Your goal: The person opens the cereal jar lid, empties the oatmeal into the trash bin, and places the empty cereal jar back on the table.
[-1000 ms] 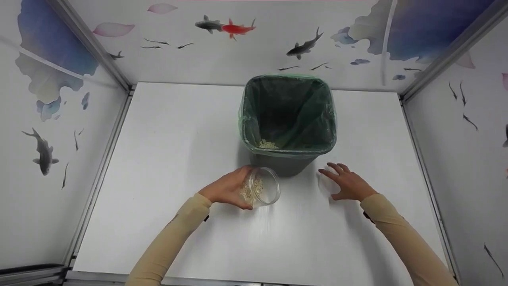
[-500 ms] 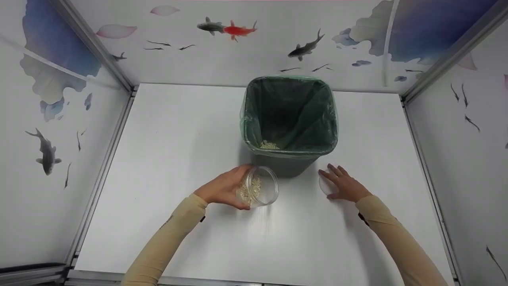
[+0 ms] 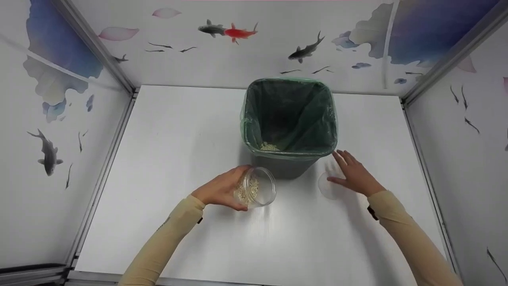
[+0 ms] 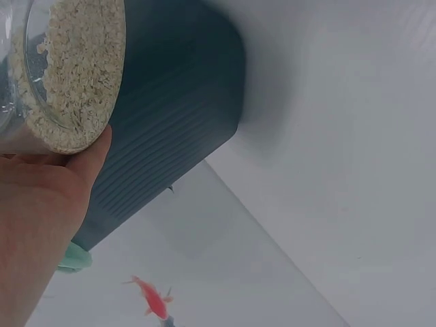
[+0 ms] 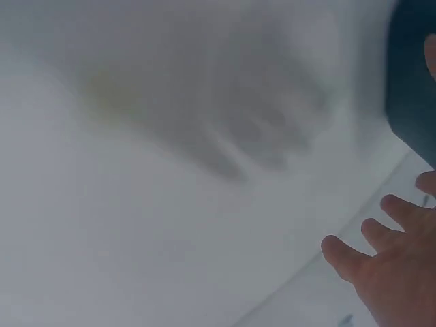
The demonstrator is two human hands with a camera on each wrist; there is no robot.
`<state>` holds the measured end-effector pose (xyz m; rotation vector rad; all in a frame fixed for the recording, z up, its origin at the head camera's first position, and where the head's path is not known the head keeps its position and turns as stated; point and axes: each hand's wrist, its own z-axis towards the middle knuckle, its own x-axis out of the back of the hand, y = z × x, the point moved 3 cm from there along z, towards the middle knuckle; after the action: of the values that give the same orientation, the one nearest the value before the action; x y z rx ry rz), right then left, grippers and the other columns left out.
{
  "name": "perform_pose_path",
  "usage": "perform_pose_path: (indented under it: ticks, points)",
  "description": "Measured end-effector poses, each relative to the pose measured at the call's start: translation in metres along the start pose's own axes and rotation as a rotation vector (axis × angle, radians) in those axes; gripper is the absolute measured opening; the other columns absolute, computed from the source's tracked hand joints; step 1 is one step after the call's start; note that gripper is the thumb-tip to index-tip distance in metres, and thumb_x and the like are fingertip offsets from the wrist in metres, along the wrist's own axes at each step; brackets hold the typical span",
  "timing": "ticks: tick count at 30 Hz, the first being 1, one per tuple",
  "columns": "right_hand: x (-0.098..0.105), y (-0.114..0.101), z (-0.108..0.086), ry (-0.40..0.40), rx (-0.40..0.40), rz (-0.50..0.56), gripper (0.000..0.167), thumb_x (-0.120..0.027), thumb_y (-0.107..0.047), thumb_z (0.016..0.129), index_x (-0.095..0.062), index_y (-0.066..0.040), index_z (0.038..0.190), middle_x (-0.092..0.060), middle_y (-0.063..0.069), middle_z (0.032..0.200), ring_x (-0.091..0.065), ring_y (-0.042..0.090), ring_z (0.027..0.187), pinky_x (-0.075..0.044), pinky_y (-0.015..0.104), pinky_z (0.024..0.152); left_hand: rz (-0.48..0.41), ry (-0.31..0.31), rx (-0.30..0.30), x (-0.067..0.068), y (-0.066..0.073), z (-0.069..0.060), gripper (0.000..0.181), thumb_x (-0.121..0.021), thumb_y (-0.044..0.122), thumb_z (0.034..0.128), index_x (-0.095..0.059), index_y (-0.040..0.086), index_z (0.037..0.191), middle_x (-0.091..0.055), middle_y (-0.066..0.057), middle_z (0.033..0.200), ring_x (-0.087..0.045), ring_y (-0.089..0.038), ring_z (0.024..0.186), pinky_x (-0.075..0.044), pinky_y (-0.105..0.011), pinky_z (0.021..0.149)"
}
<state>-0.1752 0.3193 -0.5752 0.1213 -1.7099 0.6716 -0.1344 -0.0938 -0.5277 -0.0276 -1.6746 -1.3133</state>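
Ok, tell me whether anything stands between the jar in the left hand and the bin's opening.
Only the bin's near wall and lined rim, just beyond the jar; nothing else visible does. The clear disc lies off to one side.

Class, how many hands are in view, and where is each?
2: the left hand holds the jar; the right hand is near the bin. No others show.

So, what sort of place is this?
Probably a small indoor work booth: fish-printed panels wall three sides of a white tabletop, and a green-lined bin stands on it.
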Motion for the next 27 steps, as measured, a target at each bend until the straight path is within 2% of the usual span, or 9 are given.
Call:
perform_pose_path:
  ticks: [2, 6, 10, 13, 17, 23, 27]
  points:
    - [0.025, -0.006, 0.004, 0.078, 0.028, -0.023, 0.077, -0.069, -0.029, 0.091, -0.029, 0.007, 0.146, -0.034, 0.031, 0.143, -0.033, 0.049, 0.131, -0.031, 0.063, 0.101, 0.010, 0.003, 0.007, 0.003, 0.001, -0.002, 0.105, -0.087, 0.041, 0.0621, -0.032, 0.003, 0.143, -0.047, -0.013, 0.136, -0.047, -0.020, 0.120, -0.041, -0.040, 0.100]
    - [0.076, -0.024, 0.011, 0.172, 0.036, -0.034, 0.059, -0.062, -0.020, 0.096, -0.038, 0.008, 0.141, -0.042, 0.031, 0.137, -0.043, 0.048, 0.123, -0.036, 0.062, 0.098, 0.038, 0.010, 0.016, 0.008, 0.004, -0.009, 0.105, -0.087, 0.040, 0.0620, -0.031, 0.004, 0.143, -0.048, -0.012, 0.134, -0.048, -0.019, 0.118, -0.042, -0.040, 0.099]
    - [0.123, -0.048, 0.017, 0.184, 0.007, -0.006, 0.055, -0.055, -0.024, 0.100, -0.037, 0.006, 0.143, -0.042, 0.029, 0.138, -0.043, 0.047, 0.124, -0.035, 0.062, 0.098, 0.056, 0.022, 0.025, 0.012, 0.004, -0.015, 0.105, -0.088, 0.039, 0.0610, -0.032, 0.002, 0.142, -0.049, -0.012, 0.132, -0.049, -0.020, 0.116, -0.044, -0.042, 0.096]
    - [0.148, -0.066, 0.026, 0.184, 0.003, 0.031, 0.056, -0.052, -0.027, 0.101, -0.036, 0.005, 0.144, -0.042, 0.028, 0.138, -0.043, 0.047, 0.123, -0.035, 0.062, 0.097, 0.062, 0.028, 0.040, 0.015, 0.004, -0.019, 0.106, -0.089, 0.038, 0.0608, -0.032, 0.001, 0.143, -0.048, -0.011, 0.132, -0.050, -0.021, 0.116, -0.045, -0.043, 0.096]
    - [0.165, -0.083, 0.041, 0.180, 0.014, 0.075, 0.058, -0.054, -0.027, 0.100, -0.035, 0.008, 0.142, -0.047, 0.029, 0.133, -0.049, 0.046, 0.116, -0.040, 0.060, 0.093, 0.073, 0.028, 0.053, 0.018, 0.007, -0.021, 0.106, -0.088, 0.039, 0.0621, -0.031, 0.002, 0.144, -0.047, -0.010, 0.134, -0.049, -0.022, 0.119, -0.044, -0.043, 0.098]
    - [0.168, -0.090, 0.065, 0.150, -0.023, 0.175, 0.061, -0.058, -0.026, 0.097, -0.038, 0.016, 0.136, -0.056, 0.033, 0.119, -0.061, 0.044, 0.101, -0.051, 0.055, 0.080, 0.065, 0.050, 0.035, 0.025, 0.014, -0.020, 0.105, -0.089, 0.036, 0.0619, -0.031, 0.003, 0.143, -0.047, -0.012, 0.134, -0.048, -0.022, 0.120, -0.043, -0.043, 0.099]
    - [0.166, -0.090, 0.072, 0.148, -0.062, 0.261, 0.057, -0.061, -0.022, 0.096, -0.043, 0.017, 0.133, -0.061, 0.033, 0.111, -0.067, 0.040, 0.089, -0.057, 0.040, 0.065, 0.055, 0.060, -0.005, 0.031, 0.021, -0.018, 0.105, -0.089, 0.036, 0.0625, -0.031, 0.003, 0.143, -0.047, -0.013, 0.134, -0.047, -0.021, 0.120, -0.043, -0.042, 0.099]
